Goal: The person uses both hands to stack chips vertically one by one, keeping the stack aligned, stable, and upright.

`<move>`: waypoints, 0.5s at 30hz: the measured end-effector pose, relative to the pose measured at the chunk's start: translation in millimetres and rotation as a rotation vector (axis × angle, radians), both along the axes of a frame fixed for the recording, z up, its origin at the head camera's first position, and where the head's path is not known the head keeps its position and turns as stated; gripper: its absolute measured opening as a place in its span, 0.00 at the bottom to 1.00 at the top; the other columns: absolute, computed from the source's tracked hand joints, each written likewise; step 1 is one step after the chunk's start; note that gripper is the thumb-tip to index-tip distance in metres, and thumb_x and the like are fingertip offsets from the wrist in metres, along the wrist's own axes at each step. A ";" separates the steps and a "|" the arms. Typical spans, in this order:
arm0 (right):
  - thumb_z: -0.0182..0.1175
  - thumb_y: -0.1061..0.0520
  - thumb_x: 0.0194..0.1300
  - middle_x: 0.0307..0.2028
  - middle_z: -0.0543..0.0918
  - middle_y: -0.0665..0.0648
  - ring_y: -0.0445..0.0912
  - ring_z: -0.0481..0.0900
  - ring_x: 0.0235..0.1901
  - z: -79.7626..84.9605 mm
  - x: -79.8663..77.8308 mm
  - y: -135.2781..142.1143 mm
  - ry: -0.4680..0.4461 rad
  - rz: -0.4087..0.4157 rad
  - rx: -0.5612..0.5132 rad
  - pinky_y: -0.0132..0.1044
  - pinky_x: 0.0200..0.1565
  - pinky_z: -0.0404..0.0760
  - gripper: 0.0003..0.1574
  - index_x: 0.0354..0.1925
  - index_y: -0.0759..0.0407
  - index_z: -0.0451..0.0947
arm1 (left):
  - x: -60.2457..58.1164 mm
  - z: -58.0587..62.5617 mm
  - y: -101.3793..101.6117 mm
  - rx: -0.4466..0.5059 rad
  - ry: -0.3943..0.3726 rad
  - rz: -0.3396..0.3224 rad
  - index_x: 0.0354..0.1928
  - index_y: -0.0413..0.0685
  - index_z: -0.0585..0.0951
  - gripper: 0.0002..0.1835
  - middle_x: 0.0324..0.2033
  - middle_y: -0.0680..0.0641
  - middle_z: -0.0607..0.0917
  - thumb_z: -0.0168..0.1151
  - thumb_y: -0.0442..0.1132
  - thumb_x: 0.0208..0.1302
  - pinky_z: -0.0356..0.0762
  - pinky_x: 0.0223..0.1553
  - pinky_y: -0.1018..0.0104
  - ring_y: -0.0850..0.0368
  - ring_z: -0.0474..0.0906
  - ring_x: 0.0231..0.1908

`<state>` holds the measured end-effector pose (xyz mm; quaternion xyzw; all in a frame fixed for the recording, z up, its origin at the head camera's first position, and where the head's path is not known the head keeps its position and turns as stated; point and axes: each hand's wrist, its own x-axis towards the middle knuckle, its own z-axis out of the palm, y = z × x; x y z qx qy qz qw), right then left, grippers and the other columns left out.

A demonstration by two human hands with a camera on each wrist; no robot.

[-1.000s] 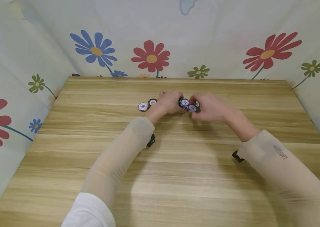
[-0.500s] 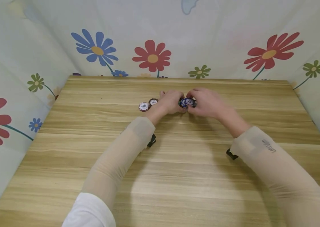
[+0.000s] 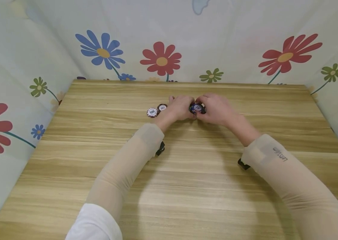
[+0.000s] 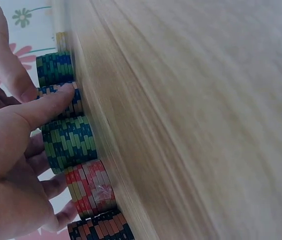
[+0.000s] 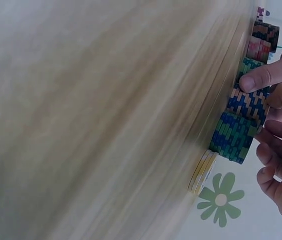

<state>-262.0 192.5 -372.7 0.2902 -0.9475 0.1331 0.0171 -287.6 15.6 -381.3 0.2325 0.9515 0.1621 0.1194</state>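
A row of poker chip stacks stands near the back of the table. At its middle is a blue-and-tan stack [image 5: 248, 106], topped by a blue chip marked 10 [image 3: 198, 107]. My left hand [image 3: 181, 107] curls round this stack from the left, its thumb [image 4: 56, 102] lying along the chips' edges. From the right, my right hand [image 3: 215, 108] pinches the blue chips at the top between thumb and fingers. A green stack [image 4: 70, 142] sits under my left fingers. A blue-green stack [image 5: 233, 137] stands beside my right fingers, hidden by that hand in the head view.
Left of my hands are a stack marked 100 [image 3: 162, 107] and a white-topped one marked 500 [image 3: 152, 112]. A red stack [image 4: 91, 189] and a black-and-orange one [image 4: 102, 227] continue the row. A low yellow stack [image 5: 202, 172] ends it. A flowered sheet [image 3: 232, 40] hangs behind.
My right hand has moved left with blue chips and brought them over the blue stack, where they now line up on top. My left hand has stayed in place.
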 end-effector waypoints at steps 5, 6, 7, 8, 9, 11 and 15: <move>0.70 0.52 0.60 0.47 0.85 0.64 0.57 0.82 0.46 -1.6 -0.4 -0.9 -0.006 -0.005 -0.035 0.52 0.45 0.80 0.29 0.54 0.68 0.80 | -0.3 -0.5 0.6 -0.002 0.000 -0.001 0.50 0.52 0.83 0.21 0.46 0.54 0.85 0.78 0.51 0.59 0.56 0.57 0.44 0.55 0.77 0.49; 0.70 0.52 0.60 0.47 0.85 0.64 0.57 0.82 0.46 -2.2 -0.5 -0.8 -0.006 -0.005 -0.042 0.52 0.45 0.80 0.28 0.54 0.68 0.80 | -0.3 -0.7 0.6 -0.001 0.000 0.000 0.50 0.52 0.83 0.21 0.46 0.54 0.85 0.78 0.51 0.59 0.56 0.57 0.45 0.55 0.77 0.49; 0.70 0.52 0.60 0.47 0.85 0.64 0.57 0.83 0.45 -2.5 -0.6 -1.0 -0.004 -0.005 -0.049 0.52 0.45 0.80 0.28 0.54 0.68 0.80 | -0.3 -0.8 0.5 0.001 0.001 0.000 0.49 0.53 0.83 0.21 0.46 0.54 0.85 0.78 0.51 0.59 0.56 0.56 0.45 0.55 0.77 0.49; 0.70 0.52 0.60 0.46 0.85 0.63 0.57 0.83 0.45 -2.7 -0.5 -1.1 -0.002 -0.005 -0.054 0.52 0.44 0.80 0.28 0.54 0.67 0.80 | -0.2 -0.8 0.4 0.001 0.001 -0.001 0.49 0.52 0.83 0.21 0.45 0.54 0.85 0.78 0.51 0.59 0.56 0.56 0.45 0.55 0.77 0.48; 0.71 0.52 0.60 0.46 0.86 0.63 0.57 0.83 0.44 -3.0 -0.5 -1.2 -0.001 -0.006 -0.058 0.52 0.44 0.80 0.28 0.53 0.67 0.80 | -0.1 -0.8 0.3 0.003 0.001 -0.002 0.49 0.52 0.83 0.21 0.45 0.54 0.85 0.78 0.51 0.59 0.56 0.56 0.45 0.55 0.77 0.48; 0.70 0.52 0.60 0.46 0.86 0.63 0.56 0.83 0.44 -3.7 -0.7 -1.2 0.004 -0.008 -0.063 0.53 0.42 0.80 0.27 0.53 0.67 0.80 | 0.2 -0.5 -0.1 0.006 0.000 -0.004 0.49 0.52 0.83 0.20 0.45 0.54 0.85 0.78 0.51 0.59 0.56 0.56 0.45 0.55 0.77 0.48; 0.70 0.51 0.60 0.45 0.86 0.62 0.56 0.83 0.43 -4.6 -0.8 -0.5 -0.001 -0.010 -0.065 0.52 0.41 0.80 0.27 0.52 0.66 0.80 | 0.5 0.0 -0.7 0.010 -0.004 -0.005 0.49 0.52 0.83 0.20 0.44 0.54 0.85 0.78 0.51 0.59 0.56 0.56 0.46 0.55 0.77 0.48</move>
